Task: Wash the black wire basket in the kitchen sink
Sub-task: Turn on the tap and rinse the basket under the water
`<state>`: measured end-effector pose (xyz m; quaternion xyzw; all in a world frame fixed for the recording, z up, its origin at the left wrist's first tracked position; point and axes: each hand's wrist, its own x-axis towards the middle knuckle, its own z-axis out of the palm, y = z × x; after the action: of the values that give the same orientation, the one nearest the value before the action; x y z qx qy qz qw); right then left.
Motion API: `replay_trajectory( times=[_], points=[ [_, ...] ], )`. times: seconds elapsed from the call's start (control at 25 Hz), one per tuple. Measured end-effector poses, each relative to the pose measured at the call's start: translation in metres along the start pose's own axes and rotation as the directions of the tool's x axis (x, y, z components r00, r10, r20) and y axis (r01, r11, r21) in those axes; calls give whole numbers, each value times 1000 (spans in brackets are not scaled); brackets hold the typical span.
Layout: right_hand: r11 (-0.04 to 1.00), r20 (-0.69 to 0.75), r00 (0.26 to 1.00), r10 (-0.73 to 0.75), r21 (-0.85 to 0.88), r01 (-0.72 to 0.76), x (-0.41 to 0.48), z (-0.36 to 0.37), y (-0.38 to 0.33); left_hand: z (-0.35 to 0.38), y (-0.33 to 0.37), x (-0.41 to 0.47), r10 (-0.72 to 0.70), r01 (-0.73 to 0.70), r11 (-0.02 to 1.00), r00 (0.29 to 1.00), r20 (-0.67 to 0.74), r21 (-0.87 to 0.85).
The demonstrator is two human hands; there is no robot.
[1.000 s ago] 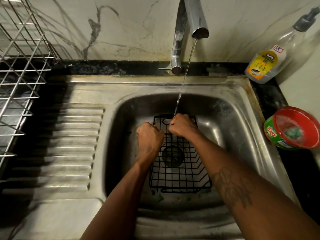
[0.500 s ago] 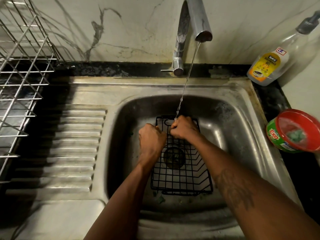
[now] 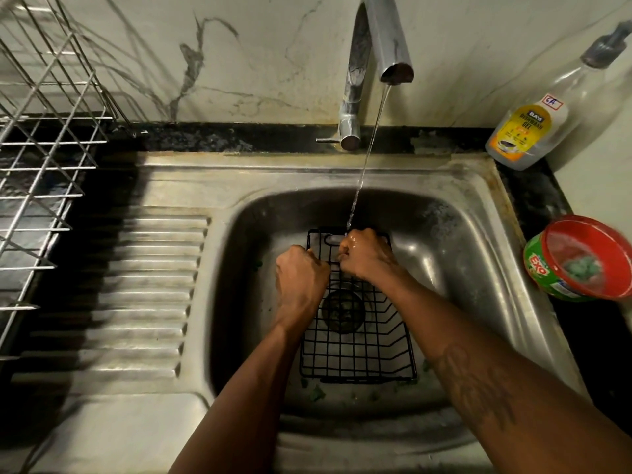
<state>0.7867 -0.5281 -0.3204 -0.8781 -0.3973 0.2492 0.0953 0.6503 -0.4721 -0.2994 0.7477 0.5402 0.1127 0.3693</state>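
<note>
I'm rinsing: the basket [image 3: 359,350] lies in the sink [image 3: 461,268] over the drain, left hand [image 3: 301,278] gripping its left rim, right hand [image 3: 367,254] curled round far-end wires under the water [image 3: 362,172]. Next, I'd turn it to wet the other sides.

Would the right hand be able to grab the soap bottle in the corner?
Probably yes. The soap bottle stands just beyond the sink's far right corner, and nothing blocks the way from the right hand. But that hand grips the black wire basket, so it must let go first.
</note>
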Motion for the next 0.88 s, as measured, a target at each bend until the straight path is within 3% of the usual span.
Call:
replay_trajectory(
  times=[0.12, 0.2, 0.28, 0.36, 0.44, 0.56, 0.68, 0.76, 0.88],
  points=[
    [984, -212, 965, -157, -112, 136, -7, -1, -10, -1, -7, 1, 30, -30, 999, 1000, 8, 15],
    [959, -403, 873, -273, -189, 212, -14, 3, -6, -3, -11, 1, 6, -6, 1000, 1000, 8, -5],
    [961, -536, 802, -263, -223, 166, -21, 7, 4, -3, -15, 1, -35, 38, 998, 998, 42, -53],
    [980, -580, 801, -150, -197, 41, -29, 6, 12, -7, -16, -3, -59, 68, 992, 995, 82, -110],
    [985, -538, 843, -7, -150, -87, -34, 7, 12, -16, -18, -5, -38, 42, 998, 997, 68, -54],
    [989, -351, 927, 130, -20, -146, -36, 14, 7, -34, -16, -9, 4, 5, 970, 999, -35, 243],
    [999, -243, 969, 37, -20, -43, -36, 16, 5, -45, -7, -4, 272, -213, 913, 954, -129, 348],
    [998, -213, 975, -56, -53, 46, -33, 12, 4, -44, -1, 7, 416, -360, 843, 907, -61, 400],
    [974, -157, 962, -222, -84, 211, -28, 4, 2, -39, 5, 24, 381, -396, 868, 918, 110, 298]
  ],
)
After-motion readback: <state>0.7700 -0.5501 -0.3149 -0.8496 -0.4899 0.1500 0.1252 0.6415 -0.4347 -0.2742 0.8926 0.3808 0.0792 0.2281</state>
